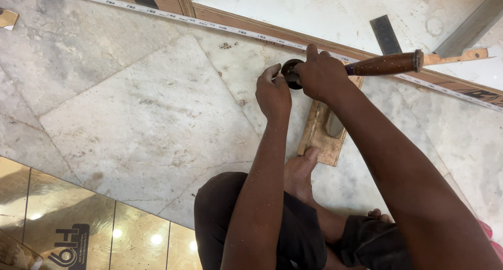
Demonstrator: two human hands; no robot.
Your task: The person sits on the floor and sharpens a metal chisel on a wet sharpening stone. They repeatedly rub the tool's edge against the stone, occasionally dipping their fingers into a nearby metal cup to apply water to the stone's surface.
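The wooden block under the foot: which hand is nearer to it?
Right. The right hand grips the hammer directly above the wooden block's far end. The left hand sits off to the block's left side, on the marble floor.

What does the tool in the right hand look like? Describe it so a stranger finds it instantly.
Start at the long wooden strip with a white measuring tape along it, crossing the grey marble floor. Where the right hand meets it lies a hammer with a dark round metal head and glossy brown wooden handle, the only round-handled tool there.
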